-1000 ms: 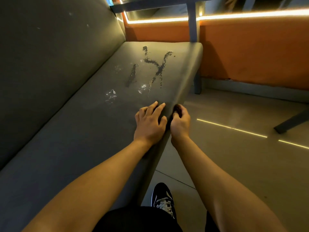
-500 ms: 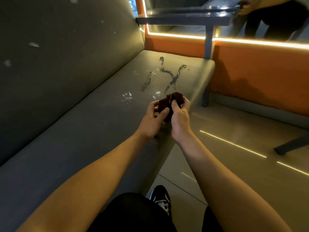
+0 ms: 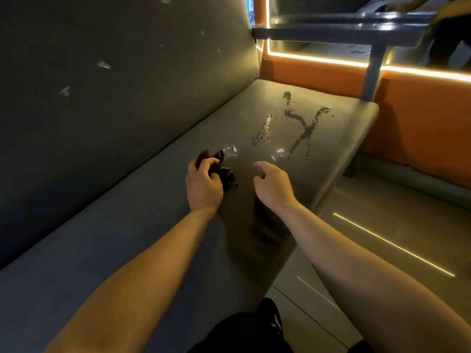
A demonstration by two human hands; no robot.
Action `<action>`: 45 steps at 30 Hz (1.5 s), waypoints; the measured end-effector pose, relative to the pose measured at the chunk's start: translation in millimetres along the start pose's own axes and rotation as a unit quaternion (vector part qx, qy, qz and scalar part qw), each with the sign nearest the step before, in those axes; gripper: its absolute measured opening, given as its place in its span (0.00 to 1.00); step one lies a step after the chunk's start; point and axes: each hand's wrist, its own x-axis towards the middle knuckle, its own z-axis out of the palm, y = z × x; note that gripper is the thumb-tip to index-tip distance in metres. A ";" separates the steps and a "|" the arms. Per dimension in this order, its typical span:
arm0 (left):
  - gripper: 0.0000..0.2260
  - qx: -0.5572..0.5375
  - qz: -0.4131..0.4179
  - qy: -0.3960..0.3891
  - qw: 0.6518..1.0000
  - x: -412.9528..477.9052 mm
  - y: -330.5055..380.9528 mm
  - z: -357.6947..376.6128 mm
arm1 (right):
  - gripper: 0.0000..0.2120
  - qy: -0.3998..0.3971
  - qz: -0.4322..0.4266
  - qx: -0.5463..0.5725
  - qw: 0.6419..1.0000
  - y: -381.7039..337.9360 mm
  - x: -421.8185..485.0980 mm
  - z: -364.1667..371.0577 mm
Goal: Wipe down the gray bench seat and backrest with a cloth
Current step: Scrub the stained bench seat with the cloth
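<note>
**Cloth bunched in our left hand on the seat**

Our left hand curls its fingers round the dark cloth and holds it bunched up low on the gray seat. Our right hand is just beside it, over the seat, with its fingers loose and a bit bent, holding nothing. Past our hands we see wet dark lines and small white spots on the seat. The backrest has white specks too.

My left hand is palm down, fingers curled round the cloth. My right hand is beside it, fingers relaxed, loosely curled. Both forearms extend forward.
</note>
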 end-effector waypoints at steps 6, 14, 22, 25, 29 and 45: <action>0.14 0.120 0.142 -0.135 0.973 14.0 -4.1 30.2 | 0.21 0.003 -0.033 -0.075 0.997 -17.9 35.5 19.3; 0.17 0.192 0.152 -0.117 0.962 81.7 -27.4 45.9 | 0.19 -0.006 -0.054 -0.224 0.973 -22.3 70.1 26.9; 0.17 0.139 0.035 -0.076 0.987 108.1 -31.3 46.3 | 0.15 -0.026 -0.048 -0.277 0.959 -22.0 84.3 30.0; 0.17 0.103 0.078 -0.122 0.984 74.9 -13.4 56.5 | 0.13 -0.022 -0.054 -0.294 0.954 -24.7 79.6 32.2; 0.17 0.111 0.108 -0.129 0.979 57.2 -11.7 50.9 | 0.15 -0.021 -0.068 -0.294 0.953 -20.8 69.5 33.4; 0.17 0.099 0.046 -0.077 0.991 68.6 -21.4 48.5 | 0.10 -0.053 -0.110 -0.318 0.940 -22.6 80.4 24.2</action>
